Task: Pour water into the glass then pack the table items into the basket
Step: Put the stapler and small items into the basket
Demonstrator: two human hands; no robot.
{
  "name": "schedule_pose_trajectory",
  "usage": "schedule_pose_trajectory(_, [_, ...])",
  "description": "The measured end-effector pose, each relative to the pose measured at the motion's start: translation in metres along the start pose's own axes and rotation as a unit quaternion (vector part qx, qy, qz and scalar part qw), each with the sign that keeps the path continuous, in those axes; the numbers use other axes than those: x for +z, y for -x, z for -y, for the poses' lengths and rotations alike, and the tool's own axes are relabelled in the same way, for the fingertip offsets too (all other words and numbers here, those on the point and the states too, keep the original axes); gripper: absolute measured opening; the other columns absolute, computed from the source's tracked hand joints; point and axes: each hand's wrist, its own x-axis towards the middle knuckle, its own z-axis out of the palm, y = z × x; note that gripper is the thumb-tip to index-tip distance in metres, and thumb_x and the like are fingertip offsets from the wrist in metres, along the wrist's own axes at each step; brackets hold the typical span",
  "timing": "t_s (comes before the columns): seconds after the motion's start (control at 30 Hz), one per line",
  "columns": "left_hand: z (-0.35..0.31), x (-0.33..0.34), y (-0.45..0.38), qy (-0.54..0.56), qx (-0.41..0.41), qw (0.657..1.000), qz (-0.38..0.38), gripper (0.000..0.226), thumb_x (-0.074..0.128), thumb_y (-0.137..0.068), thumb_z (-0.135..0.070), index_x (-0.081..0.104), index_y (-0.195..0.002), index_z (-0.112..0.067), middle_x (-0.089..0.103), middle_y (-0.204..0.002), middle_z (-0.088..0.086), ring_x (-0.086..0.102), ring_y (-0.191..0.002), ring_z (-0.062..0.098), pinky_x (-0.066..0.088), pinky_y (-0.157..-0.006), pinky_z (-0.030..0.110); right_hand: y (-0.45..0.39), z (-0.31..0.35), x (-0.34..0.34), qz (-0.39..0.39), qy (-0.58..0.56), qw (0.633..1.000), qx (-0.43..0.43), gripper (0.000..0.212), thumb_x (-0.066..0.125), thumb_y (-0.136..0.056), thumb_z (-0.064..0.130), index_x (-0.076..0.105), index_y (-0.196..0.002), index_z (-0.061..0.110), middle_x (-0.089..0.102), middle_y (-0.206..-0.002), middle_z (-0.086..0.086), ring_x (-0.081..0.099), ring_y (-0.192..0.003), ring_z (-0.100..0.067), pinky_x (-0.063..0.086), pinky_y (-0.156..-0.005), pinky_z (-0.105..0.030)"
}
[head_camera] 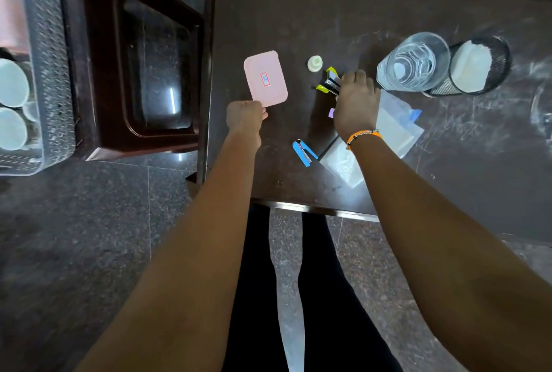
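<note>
— Both hands busy? Where's the basket (44,73)?
— Off the counter's (388,7) left edge. Left hand (245,117) pinches the pink lid (265,79); right hand (355,102) closes on the yellow stapler (330,82). Lift both clear of the full glass (413,62).

This looks like an office or study room. A dark, scratched wooden surface (388,13) carries desk supplies: a yellow stapler (328,80), a blue stapler (303,153), a black mesh holder (478,65) far right, and clear plastic sleeves (394,129) with paper, beside a glass (413,61) of water. The floor (89,237) is polished speckled stone tile, and to the left stand a dark wooden stool (143,73) and a grey woven plastic basket (47,73).
</note>
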Motion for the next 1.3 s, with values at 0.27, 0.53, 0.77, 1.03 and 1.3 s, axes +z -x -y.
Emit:
schedule_pose_trajectory(0.27, [0.029,-0.043,0.024,0.015,0.039,0.999,-0.032,0.007,0.05,-0.09,-0.01,0.054,-0.096,-0.01,0.065,-0.101,0.011,0.063,-0.084,0.014,0.049,-0.086,0.029,0.047,0.026,-0.011,-0.055,-0.062,0.996,-0.02,0.041,0.048,-0.088,0.004,0.045,-0.127,0.014,0.047,-0.13,-0.01,0.045,-0.119,-0.031,0.033,-0.094,-0.043])
schedule_pose_trajectory(0.53, [0.041,-0.127,0.054,0.169,0.097,0.977,-0.088,0.008,0.048,-0.086,-0.004,0.052,-0.087,-0.01,0.058,-0.076,0.004,0.059,-0.068,0.01,0.052,-0.073,0.023,0.099,0.108,-0.047,-0.018,-0.293,0.937,-0.188,0.033,0.047,-0.091,0.001,0.051,-0.123,0.001,0.05,-0.121,-0.018,0.055,-0.106,-0.035,0.044,-0.092,-0.04])
schedule_pose_trajectory(0.77, [0.007,-0.231,0.045,0.225,0.156,0.951,-0.146,0.017,0.056,-0.082,-0.005,0.052,-0.078,-0.021,0.062,-0.078,0.004,0.067,-0.073,0.016,0.056,-0.069,0.026,0.117,0.22,-0.069,-0.007,-0.347,0.91,-0.228,0.031,0.049,-0.091,0.003,0.053,-0.122,0.0,0.052,-0.114,-0.019,0.054,-0.102,-0.03,0.036,-0.089,-0.023])
schedule_pose_trajectory(1.03, [-0.082,-0.32,0.006,0.142,0.286,0.933,-0.165,0.026,0.046,-0.078,0.001,0.046,-0.094,-0.019,0.056,-0.081,0.001,0.063,-0.083,0.033,0.055,-0.079,0.049,0.104,0.335,-0.077,-0.036,-0.35,0.914,-0.202,0.029,0.049,-0.09,0.001,0.056,-0.119,-0.002,0.054,-0.112,-0.023,0.051,-0.104,-0.03,0.032,-0.085,-0.017])
schedule_pose_trajectory(1.3, [-0.167,-0.338,-0.029,-0.133,0.309,0.914,-0.227,0.027,0.04,-0.092,-0.008,0.059,-0.111,-0.011,0.045,-0.126,0.011,0.054,-0.107,0.031,0.043,-0.087,0.04,0.089,0.374,-0.085,-0.05,-0.363,0.919,-0.146,0.03,0.051,-0.092,0.006,0.055,-0.121,0.002,0.053,-0.114,-0.015,0.055,-0.106,-0.033,0.045,-0.096,-0.038])
